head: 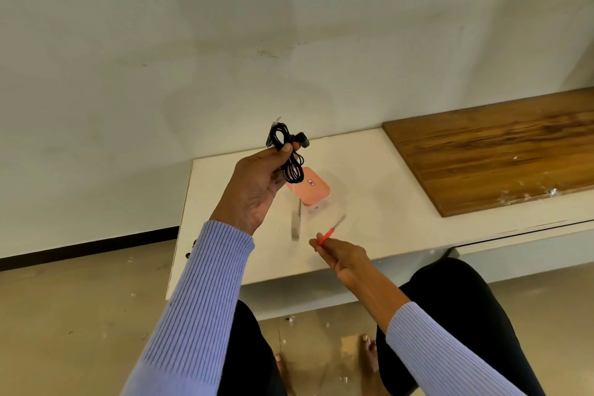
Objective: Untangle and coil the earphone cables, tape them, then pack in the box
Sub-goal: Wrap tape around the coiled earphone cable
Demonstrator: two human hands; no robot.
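The fingers (286,148) of the left hand (254,185) curl round a coiled bundle of black earphone cable (287,151), pinching it at its middle with thumb and fingertips. The coil is held up in the air over the far left part of the low white table (369,196); loops stand out above and below the fingers, and an earbud sticks out to the right. Below it on the table sits a small pink box with a clear plastic lid (310,186); what it holds cannot be made out. The right hand (342,255) is over the near edge, its fingers pinched on a thin red-handled tool (329,232), blurred. A blurred grey strip (296,222) stands between the hands, near the box.
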